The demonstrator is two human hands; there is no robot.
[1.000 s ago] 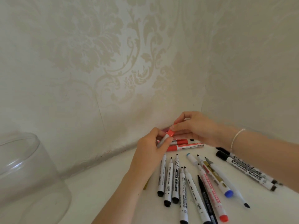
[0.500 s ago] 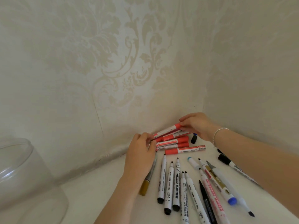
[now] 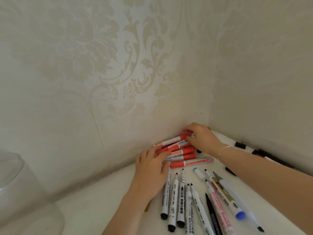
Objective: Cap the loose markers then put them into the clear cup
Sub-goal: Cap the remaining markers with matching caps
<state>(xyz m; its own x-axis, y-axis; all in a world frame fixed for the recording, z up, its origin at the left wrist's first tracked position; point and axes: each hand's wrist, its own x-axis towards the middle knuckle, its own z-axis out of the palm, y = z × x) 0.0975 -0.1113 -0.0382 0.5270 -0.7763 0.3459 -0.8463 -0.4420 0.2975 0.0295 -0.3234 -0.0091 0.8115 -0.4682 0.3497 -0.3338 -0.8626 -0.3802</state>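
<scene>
Both hands on the stack of red markers (image 3: 179,150) in the corner where the two papered walls (image 3: 101,73) meet. Right hand (image 3: 201,138) curls its fingertips over the right ends of the top red markers, gripping them; left hand (image 3: 152,170) lies over the stack's left ends, fingers bent onto them, whether it's actually pinching one I can't tell. One more red marker (image 3: 191,162) lies flat just in front of the stack. Uncapped black markers (image 3: 179,199) fan out on the white table (image 3: 94,206) near the left wrist, with a blue-capped marker (image 3: 225,195) and a teal-tipped one (image 3: 199,173) to their right. Loose black caps (image 3: 240,145) sit along the right wall. Clear cup (image 3: 22,192) stands at far left, well apart from the markers, nothing visible inside it
</scene>
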